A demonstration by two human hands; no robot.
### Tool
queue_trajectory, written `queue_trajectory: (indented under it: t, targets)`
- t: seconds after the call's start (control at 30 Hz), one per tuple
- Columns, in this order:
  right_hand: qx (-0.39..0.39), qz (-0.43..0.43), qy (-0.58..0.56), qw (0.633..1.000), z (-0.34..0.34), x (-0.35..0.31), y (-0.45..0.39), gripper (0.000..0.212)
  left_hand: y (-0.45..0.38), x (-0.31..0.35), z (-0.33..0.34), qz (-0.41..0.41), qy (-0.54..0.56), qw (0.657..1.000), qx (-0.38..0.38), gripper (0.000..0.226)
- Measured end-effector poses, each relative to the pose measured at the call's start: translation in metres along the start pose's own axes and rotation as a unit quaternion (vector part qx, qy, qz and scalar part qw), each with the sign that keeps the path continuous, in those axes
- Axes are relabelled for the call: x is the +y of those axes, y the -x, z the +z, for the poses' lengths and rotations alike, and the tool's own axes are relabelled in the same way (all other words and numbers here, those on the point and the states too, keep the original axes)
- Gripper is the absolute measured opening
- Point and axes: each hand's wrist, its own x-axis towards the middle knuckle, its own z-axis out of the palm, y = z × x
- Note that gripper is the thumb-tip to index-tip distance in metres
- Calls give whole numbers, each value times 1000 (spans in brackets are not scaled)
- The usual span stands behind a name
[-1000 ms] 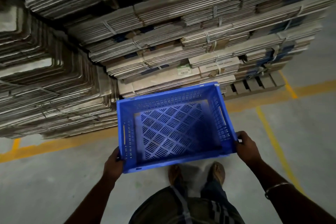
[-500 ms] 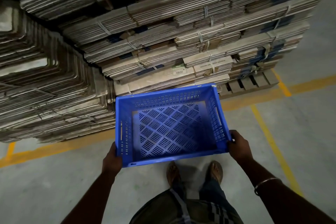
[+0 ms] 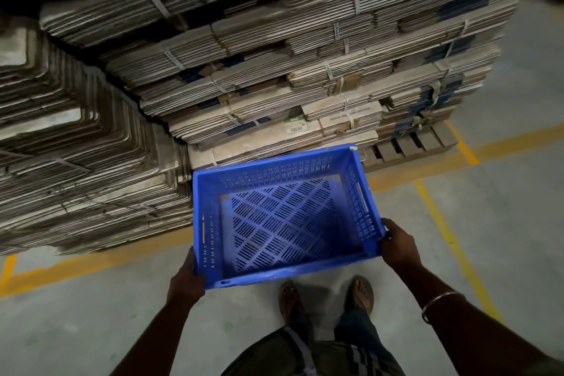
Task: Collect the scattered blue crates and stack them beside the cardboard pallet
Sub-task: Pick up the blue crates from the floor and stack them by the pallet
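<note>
Floor [image 3: 503, 223] ahead is bare: your left hand [image 3: 186, 281] and right hand [image 3: 396, 246] clamp the blue crate's [image 3: 283, 217] near corners, cardboard pallet [image 3: 406, 148] just beyond its far rim.

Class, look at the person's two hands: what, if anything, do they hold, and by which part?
An empty blue crate, held by both near corners: left hand at its near-left corner, right hand at its near-right corner.
</note>
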Motion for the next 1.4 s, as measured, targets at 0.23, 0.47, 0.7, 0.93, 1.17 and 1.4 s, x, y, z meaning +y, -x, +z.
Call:
queue_trajectory:
  t: [0.23,0.47,0.7,0.93,1.17,1.4]
  targets:
    - [-46,40,4,998,-3,5,2,59,-20,-8,-9,1,-33,999,-23,85]
    - [-25,18,28,999,7,0,15,64,-16,-18,-1,15,-55,998,-1,86]
    - [-4,20,37,999,5,-6,14,62,-18,-16,-2,28,-82,996,-10,83]
    - [34,3,21,999,7,4,33,52,3,-1,13,136,-159,970,125,69]
    - [112,-22,-26,993,-6,31,45,32,11,50,42,271,-108,956,44,33]
    - [70,-5,-108,992,-59,56,46,31,30,133,84,308,4,950,-38,36]
